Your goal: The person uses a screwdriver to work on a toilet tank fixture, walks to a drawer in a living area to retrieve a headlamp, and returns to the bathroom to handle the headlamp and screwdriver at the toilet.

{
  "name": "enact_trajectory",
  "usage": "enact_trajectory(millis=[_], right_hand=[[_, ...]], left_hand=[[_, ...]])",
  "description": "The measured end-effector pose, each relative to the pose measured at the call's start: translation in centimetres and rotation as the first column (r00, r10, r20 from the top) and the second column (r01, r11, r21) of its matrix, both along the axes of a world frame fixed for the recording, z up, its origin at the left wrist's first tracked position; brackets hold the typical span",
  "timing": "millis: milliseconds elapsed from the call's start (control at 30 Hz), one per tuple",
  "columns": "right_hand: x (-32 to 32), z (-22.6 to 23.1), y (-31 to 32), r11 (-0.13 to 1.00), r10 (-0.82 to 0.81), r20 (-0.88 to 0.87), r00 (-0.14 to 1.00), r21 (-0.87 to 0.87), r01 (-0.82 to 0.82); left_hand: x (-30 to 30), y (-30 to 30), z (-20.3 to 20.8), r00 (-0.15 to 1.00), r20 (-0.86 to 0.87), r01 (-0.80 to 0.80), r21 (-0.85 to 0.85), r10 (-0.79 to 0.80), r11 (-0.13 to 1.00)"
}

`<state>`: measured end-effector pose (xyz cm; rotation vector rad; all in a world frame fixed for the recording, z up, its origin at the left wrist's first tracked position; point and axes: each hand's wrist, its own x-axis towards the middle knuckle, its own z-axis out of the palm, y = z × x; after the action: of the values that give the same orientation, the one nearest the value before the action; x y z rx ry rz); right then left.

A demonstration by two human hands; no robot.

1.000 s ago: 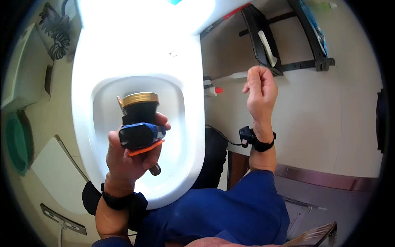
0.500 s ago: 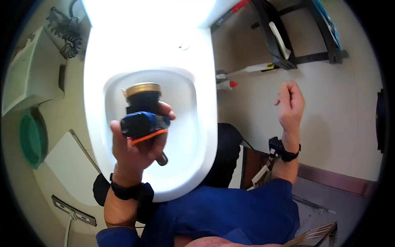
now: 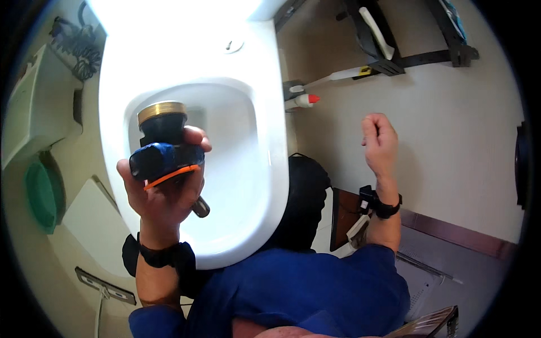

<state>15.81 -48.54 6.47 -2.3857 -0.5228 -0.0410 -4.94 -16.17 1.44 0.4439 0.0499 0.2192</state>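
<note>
My left hand (image 3: 163, 194) is wrapped round a headlamp (image 3: 160, 127), held up over the toilet bowl. It has a black body, a gold ring round its head, and blue and orange on its strap. A dark rounded end (image 3: 201, 207) sticks out below my fingers on the right. The palm side of the grip is partly hidden. Off to the right of the toilet (image 3: 279, 186), my right hand (image 3: 381, 143) is raised in a loose fist, with nothing seen in it and touching nothing.
A black rack (image 3: 383, 50) stands at the far right, with a white-handled brush (image 3: 327, 77) and a red-capped bottle (image 3: 302, 101) near the toilet. To the left are a green basin (image 3: 44, 197), a white bin (image 3: 42, 101), a white panel (image 3: 93, 225) and a floor squeegee (image 3: 106, 285).
The headlamp and my left hand have shifted left in the picture, along with the toilet. My right hand has also moved slightly left and remains closed.
</note>
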Motion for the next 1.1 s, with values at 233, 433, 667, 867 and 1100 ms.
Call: enact_trajectory(millis=[233, 433, 667, 867, 1100], right_hand=[[0.6, 0.2, -1.1, 1.0, -0.029, 0.005, 1.0, 0.012, 0.028], [0.2, -0.4, -1.8, 1.0, 0.003, 0.012, 1.0, -0.02, -0.003], [0.4, -3.7, -7.7, 0.941, -0.081, -0.116, 0.99, -0.336, 0.037], [-1.7, -0.6, -8.5, 0.894, -0.103, -0.084, 0.991, -0.445, 0.055], [-6.0, -8.0, -14.1, 0.852, 0.012, -0.414, 0.91, -0.472, -0.226]], left_hand=[[-1.2, 3.7, -0.4, 0.971, 0.199, -0.144, 0.047, 0.132, 0.988], [-1.4, 3.9, 0.7, 0.973, 0.137, -0.186, 0.006, 0.184, 0.982], [-0.2, 2.6, -0.1, 0.988, 0.105, -0.122, 0.089, 0.112, 0.989], [0.3, 2.4, -1.0, 0.991, 0.07, -0.121, 0.084, 0.115, 0.989], [-0.4, 2.5, -0.8, 0.997, 0.029, -0.08, 0.095, 0.078, 0.992]])
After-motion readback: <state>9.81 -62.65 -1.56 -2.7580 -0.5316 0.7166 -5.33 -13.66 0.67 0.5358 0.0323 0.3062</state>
